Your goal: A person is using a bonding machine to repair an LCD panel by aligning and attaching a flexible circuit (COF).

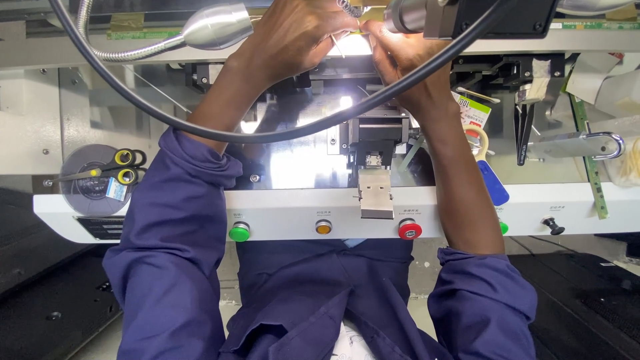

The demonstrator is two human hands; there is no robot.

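Thin wire [339, 45] | pinched by left hand [300, 33] fingers | right hand [400, 60] fingertips meeting it, grip unclear | both arms raised

Both arms raised and reaching forward, sleeves of dark blue pushed back to the elbows, forearms bare; left hand [293, 33] up at the bright lit spot [353, 45], knuckles outward, fingers curled inward and pinched close together at the spot's left edge; right hand [400, 57] just on the other side of that spot, fingers bent and bunched toward the left hand's fingertips, nearly touching them; right forearm running down and away from the spot, left forearm slanting down to the opposite side; grip contents too small to tell.
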